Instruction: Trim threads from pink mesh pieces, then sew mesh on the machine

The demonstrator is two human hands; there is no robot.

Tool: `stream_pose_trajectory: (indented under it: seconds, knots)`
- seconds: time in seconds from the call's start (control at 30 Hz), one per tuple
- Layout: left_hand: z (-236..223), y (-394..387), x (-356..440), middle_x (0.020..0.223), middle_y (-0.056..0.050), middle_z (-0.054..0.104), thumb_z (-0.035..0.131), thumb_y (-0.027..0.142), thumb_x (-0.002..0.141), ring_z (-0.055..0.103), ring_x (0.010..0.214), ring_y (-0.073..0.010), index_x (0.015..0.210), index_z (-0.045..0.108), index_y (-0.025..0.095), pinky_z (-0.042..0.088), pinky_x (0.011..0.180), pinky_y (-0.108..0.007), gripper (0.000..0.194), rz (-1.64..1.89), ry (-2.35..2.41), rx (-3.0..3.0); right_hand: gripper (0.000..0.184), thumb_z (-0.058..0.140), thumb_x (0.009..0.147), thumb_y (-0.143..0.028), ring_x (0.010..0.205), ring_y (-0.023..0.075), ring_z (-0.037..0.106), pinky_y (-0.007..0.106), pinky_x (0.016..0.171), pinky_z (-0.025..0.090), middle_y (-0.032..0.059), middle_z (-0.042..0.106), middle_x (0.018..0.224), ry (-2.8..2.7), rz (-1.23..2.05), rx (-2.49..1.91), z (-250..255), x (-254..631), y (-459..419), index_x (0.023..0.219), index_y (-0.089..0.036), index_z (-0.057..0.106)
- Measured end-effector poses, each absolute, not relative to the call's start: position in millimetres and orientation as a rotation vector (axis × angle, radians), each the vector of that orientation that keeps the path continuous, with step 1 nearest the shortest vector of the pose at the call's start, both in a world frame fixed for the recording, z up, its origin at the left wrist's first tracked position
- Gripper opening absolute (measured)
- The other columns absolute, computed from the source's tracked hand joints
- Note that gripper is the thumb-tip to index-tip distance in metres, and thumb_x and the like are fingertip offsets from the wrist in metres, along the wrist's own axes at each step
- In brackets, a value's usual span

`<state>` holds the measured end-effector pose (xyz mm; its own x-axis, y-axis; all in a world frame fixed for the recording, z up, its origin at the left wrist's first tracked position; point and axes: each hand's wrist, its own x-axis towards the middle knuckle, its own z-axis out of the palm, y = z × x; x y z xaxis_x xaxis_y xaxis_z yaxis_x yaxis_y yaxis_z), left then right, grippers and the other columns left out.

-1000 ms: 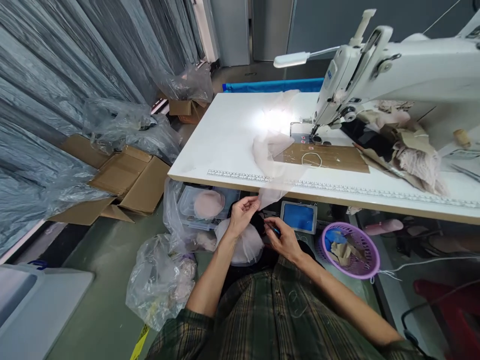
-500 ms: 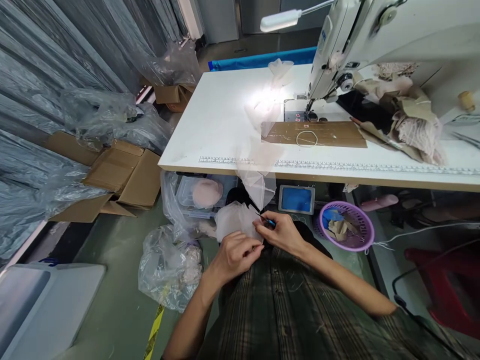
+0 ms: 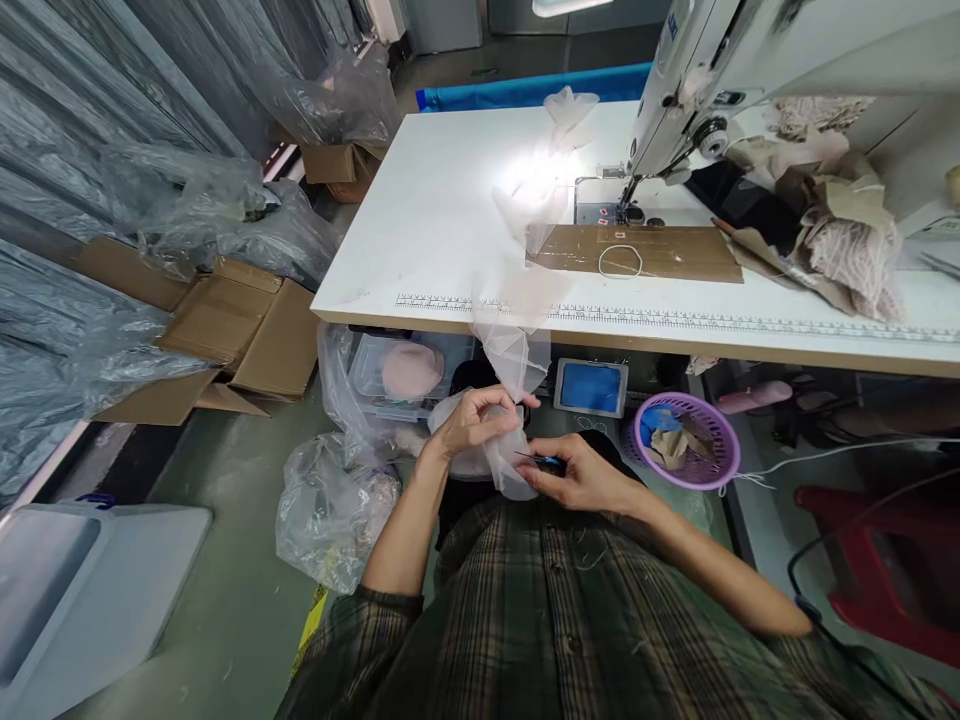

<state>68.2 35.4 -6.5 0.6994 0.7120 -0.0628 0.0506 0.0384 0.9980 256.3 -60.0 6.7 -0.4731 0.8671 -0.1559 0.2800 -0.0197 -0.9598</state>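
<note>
A strip of sheer whitish fabric (image 3: pixel 517 350) runs from the sewing table over its front edge down to my lap. My left hand (image 3: pixel 476 420) pinches it just below the edge, and a folded part hangs beneath the fingers. Close by on the right, my right hand (image 3: pixel 585 473) is closed around small thread snips (image 3: pixel 551 463) with a blue and black body. Their thin points reach left to the hanging fabric; whether the blades touch it I cannot tell.
The sewing machine (image 3: pixel 675 120) stands on the white table (image 3: pixel 435 220), with a brown cardboard strip (image 3: pixel 660 253) before its needle. Beneath are a purple basket (image 3: pixel 731 455), a blue-faced tray (image 3: pixel 591 387) and a clear box (image 3: pixel 367 370). Plastic bags (image 3: pixel 322 520) and cardboard boxes (image 3: pixel 274 340) lie left.
My left hand has moved up along the fabric and now grips it higher, near the table edge. My right hand, still with the snips, has dropped slightly. The view has tilted down a little.
</note>
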Motion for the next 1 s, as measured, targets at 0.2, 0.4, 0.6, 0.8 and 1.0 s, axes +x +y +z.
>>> stream_pose_trajectory:
  seconds: [0.2, 0.4, 0.6, 0.8, 1.0]
  knots:
    - [-14.8, 26.2, 54.2, 0.078, -0.002, 0.069, 0.072, 0.046, 0.073, 0.062, 0.074, -0.0155, 0.078, 0.07, 0.016, 0.047, 0.068, -0.024, 0.03, 0.534, 1.055, 1.491, 0.03, 0.057, 0.088, -0.04, 0.061, 0.014, 0.053, 0.025, 0.059, 0.04, 0.0017, 0.066, 0.074, -1.797, 1.476, -1.359, -9.6, 284.6, -59.8, 0.097, -0.016, 0.073]
    - [-17.5, 21.9, 51.4, 0.086, -0.004, 0.072, 0.068, 0.042, 0.081, 0.065, 0.082, -0.0172, 0.087, 0.074, 0.017, 0.049, 0.073, -0.025, 0.026, 0.609, 1.016, 1.51, 0.039, 0.054, 0.09, -0.051, 0.066, 0.0155, 0.055, 0.026, 0.059, 0.042, 0.0043, 0.067, 0.084, -1.644, 1.244, -1.52, -10.0, 284.1, -40.0, 0.106, -0.017, 0.066]
    - [-17.3, 23.0, 50.7, 0.094, -0.007, 0.074, 0.067, 0.044, 0.083, 0.067, 0.091, -0.0201, 0.089, 0.074, 0.017, 0.05, 0.085, -0.03, 0.029, 0.679, 0.958, 1.54, 0.057, 0.024, 0.101, -0.054, 0.069, 0.0162, 0.055, 0.027, 0.064, 0.04, 0.0041, 0.062, 0.078, -1.61, 1.277, -1.423, -9.4, 266.3, -21.1, 0.094, -0.016, 0.065]
    - [-13.6, 20.7, 50.7, 0.099, -0.007, 0.076, 0.065, 0.045, 0.084, 0.07, 0.091, -0.0213, 0.093, 0.076, 0.017, 0.052, 0.086, -0.03, 0.031, 0.585, 1.004, 1.504, 0.053, 0.03, 0.1, -0.054, 0.056, 0.0133, 0.047, 0.026, 0.057, 0.032, -0.0015, 0.053, 0.06, -1.73, 1.314, -1.43, -13.0, 253.4, -12.1, 0.082, -0.017, 0.062]
    - [-13.2, 21.1, 51.2, 0.099, -0.007, 0.076, 0.065, 0.042, 0.084, 0.07, 0.091, -0.0211, 0.094, 0.076, 0.016, 0.053, 0.085, -0.029, 0.03, 0.592, 1.03, 1.487, 0.047, 0.034, 0.099, -0.052, 0.06, 0.0135, 0.049, 0.025, 0.059, 0.032, -0.0006, 0.056, 0.065, -1.708, 1.244, -1.446, -15.0, 245.3, -6.9, 0.076, -0.018, 0.057]
